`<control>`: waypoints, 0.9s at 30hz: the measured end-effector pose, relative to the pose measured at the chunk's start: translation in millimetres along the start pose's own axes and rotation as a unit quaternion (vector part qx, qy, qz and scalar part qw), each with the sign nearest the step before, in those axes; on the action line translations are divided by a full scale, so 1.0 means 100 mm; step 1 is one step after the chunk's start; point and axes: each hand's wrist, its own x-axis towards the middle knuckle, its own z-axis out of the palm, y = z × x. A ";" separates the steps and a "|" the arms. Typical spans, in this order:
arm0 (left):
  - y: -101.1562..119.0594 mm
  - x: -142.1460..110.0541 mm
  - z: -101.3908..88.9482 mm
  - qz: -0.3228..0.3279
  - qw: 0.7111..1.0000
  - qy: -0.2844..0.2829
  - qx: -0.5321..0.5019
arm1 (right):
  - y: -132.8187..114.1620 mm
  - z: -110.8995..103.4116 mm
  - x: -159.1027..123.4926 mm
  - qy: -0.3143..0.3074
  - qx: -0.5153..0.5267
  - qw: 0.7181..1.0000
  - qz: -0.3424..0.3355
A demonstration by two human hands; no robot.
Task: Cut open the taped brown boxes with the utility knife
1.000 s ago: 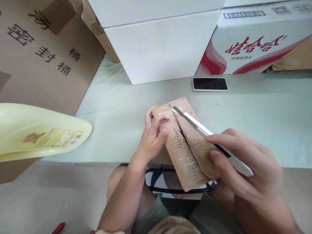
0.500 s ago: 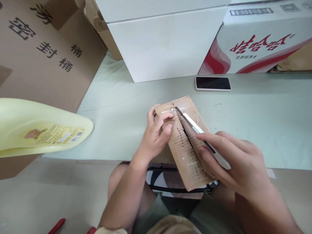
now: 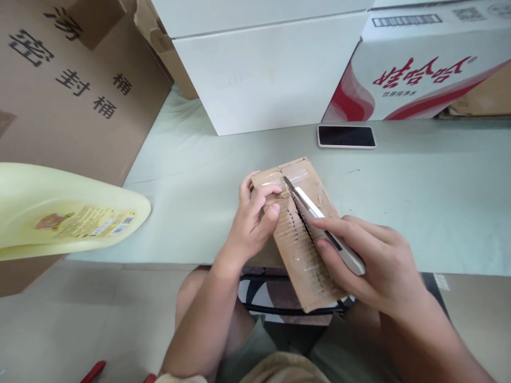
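A small taped cardboard box (image 3: 293, 250) is tilted over the table's front edge, with a dark slit running along its top seam. My left hand (image 3: 255, 221) grips its upper left side, the thumb and a finger on top and other fingers round the edge. In my right hand (image 3: 371, 260) is a white utility knife (image 3: 333, 234), its handle wrapped by my fingers. The blade's tip touches the seam near the far end of the box. Clear tape, torn in places, crosses the cardboard.
A phone (image 3: 346, 136) lies on the pale green tablecloth (image 3: 191, 207). Behind stand a white carton (image 3: 271, 74) and a red-and-white carton (image 3: 423, 69). A large brown carton (image 3: 80, 133) and a yellow bottle (image 3: 72, 213) occupy the left.
My right hand has drawn the knife slightly left and toward the far end of the slit. My left hand keeps its hold on the box, and the view has shifted a little.
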 end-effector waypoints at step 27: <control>-0.01 0.00 0.02 -0.020 0.999 0.021 -0.016 | -0.07 -0.02 -0.12 0.072 0.029 0.996 0.050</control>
